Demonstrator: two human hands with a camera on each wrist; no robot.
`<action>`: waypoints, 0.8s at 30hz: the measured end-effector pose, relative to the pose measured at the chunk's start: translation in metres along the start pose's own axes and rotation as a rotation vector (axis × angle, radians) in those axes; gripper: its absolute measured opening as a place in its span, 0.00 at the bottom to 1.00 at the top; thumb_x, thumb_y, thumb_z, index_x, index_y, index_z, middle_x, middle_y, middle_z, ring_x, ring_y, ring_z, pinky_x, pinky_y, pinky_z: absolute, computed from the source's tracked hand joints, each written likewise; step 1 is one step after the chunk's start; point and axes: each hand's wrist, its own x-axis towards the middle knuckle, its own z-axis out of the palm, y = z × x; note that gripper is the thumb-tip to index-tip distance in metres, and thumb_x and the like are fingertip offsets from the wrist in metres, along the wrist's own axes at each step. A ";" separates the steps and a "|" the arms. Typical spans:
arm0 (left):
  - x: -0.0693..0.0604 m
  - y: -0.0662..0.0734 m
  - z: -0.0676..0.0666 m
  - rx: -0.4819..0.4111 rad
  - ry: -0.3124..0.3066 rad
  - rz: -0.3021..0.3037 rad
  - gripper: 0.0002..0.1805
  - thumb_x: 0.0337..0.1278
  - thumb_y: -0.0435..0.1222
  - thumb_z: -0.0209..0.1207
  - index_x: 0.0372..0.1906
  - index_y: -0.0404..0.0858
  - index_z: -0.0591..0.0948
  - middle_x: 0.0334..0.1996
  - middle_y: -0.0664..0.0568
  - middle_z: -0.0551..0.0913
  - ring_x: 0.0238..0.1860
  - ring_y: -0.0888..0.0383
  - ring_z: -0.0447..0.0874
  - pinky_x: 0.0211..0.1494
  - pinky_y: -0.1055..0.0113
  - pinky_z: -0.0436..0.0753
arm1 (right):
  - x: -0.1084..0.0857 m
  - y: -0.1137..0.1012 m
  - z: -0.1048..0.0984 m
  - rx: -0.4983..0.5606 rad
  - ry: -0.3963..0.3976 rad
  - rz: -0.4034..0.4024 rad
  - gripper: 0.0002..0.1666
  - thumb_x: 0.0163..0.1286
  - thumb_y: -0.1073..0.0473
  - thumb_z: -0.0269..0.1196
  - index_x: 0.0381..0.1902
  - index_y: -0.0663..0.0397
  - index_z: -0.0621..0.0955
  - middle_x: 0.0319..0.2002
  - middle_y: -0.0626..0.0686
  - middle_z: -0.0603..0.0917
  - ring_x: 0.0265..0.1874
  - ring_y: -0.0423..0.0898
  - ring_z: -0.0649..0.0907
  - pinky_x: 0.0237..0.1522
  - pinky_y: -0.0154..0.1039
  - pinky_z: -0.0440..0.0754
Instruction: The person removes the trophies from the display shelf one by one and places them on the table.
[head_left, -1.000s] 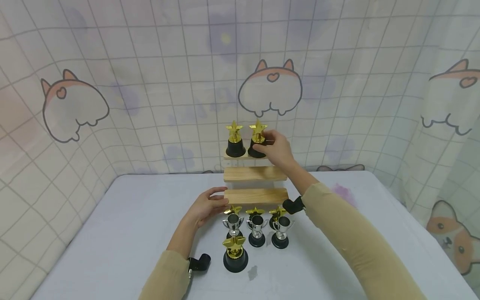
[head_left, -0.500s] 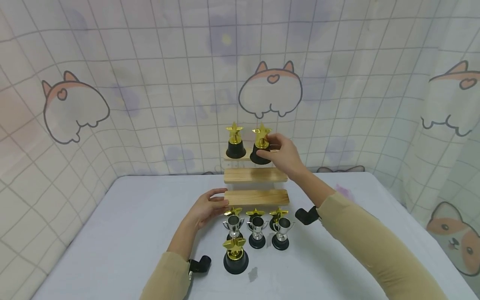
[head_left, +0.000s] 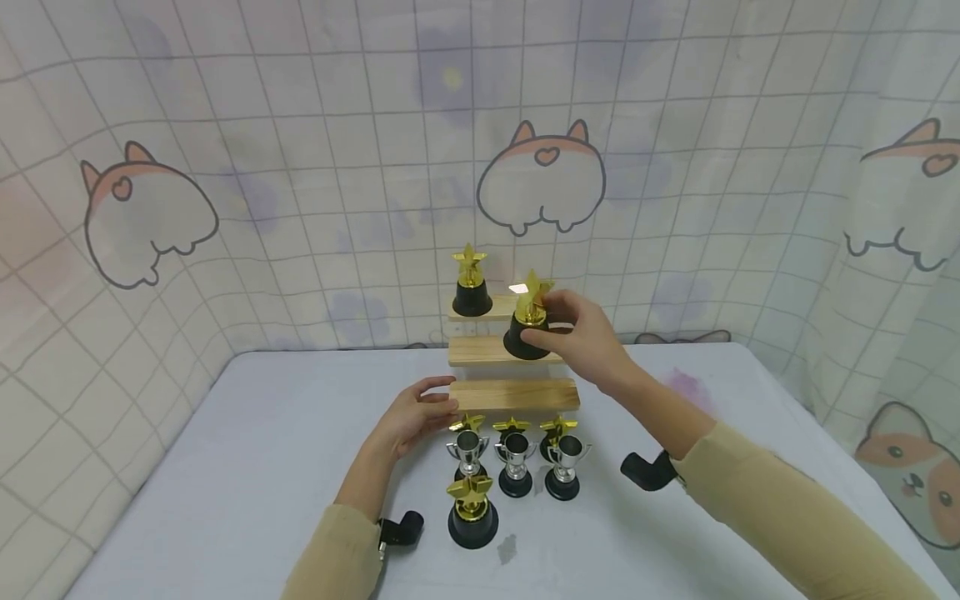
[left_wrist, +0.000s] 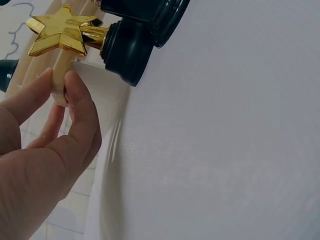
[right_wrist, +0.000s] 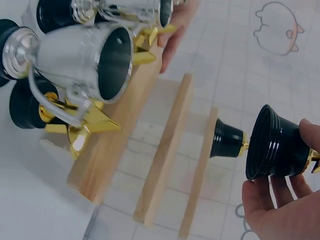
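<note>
My right hand (head_left: 592, 342) grips a gold star trophy (head_left: 522, 340) by its black base, in front of the stepped wooden shelf (head_left: 513, 395). In the right wrist view the base (right_wrist: 275, 145) is raised off the planks, thumb on one side and fingers on the other. Another star trophy (head_left: 471, 298) stands at the left of the top plank. With thumb and fingers, my left hand (head_left: 411, 417) pinches the left end of the lowest plank, whose edge (left_wrist: 61, 82) shows in the left wrist view. Just beside those fingertips is a star trophy (left_wrist: 60, 32).
Before the shelf stand a row of star trophies (head_left: 512, 425) and a row of silver cups (head_left: 516, 454). One more star trophy (head_left: 472, 525) is nearest the person. A white cloth (head_left: 300, 467) covers the table; a printed curtain (head_left: 337, 208) hangs behind.
My right hand has lifted the right-hand star trophy off the top plank and brought it forward and down, slightly rightward. My left hand keeps its place on the lowest plank.
</note>
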 end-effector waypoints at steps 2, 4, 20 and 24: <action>0.000 0.000 0.001 0.003 -0.003 0.000 0.30 0.65 0.25 0.65 0.71 0.34 0.72 0.55 0.34 0.80 0.45 0.49 0.88 0.54 0.59 0.88 | -0.008 0.001 0.000 0.011 -0.006 0.007 0.32 0.66 0.58 0.74 0.65 0.60 0.75 0.59 0.58 0.80 0.58 0.54 0.80 0.62 0.47 0.81; 0.000 -0.001 0.001 0.006 -0.004 -0.001 0.30 0.65 0.25 0.65 0.71 0.34 0.72 0.56 0.34 0.80 0.46 0.49 0.88 0.53 0.59 0.88 | -0.017 0.002 0.000 0.017 -0.011 0.014 0.33 0.66 0.58 0.74 0.65 0.60 0.75 0.59 0.58 0.80 0.58 0.54 0.80 0.63 0.46 0.81; -0.002 -0.001 0.000 -0.007 0.001 0.005 0.30 0.65 0.25 0.64 0.71 0.34 0.72 0.56 0.34 0.80 0.46 0.50 0.87 0.53 0.61 0.88 | -0.066 -0.001 0.011 0.026 -0.052 0.018 0.30 0.66 0.58 0.74 0.62 0.53 0.77 0.57 0.55 0.81 0.55 0.53 0.82 0.58 0.44 0.84; -0.002 -0.002 0.001 -0.007 0.002 0.004 0.30 0.66 0.25 0.64 0.71 0.34 0.72 0.57 0.33 0.80 0.46 0.50 0.87 0.54 0.60 0.88 | -0.077 -0.004 0.013 0.022 -0.071 0.023 0.28 0.66 0.57 0.74 0.62 0.51 0.77 0.56 0.54 0.82 0.54 0.53 0.82 0.57 0.48 0.85</action>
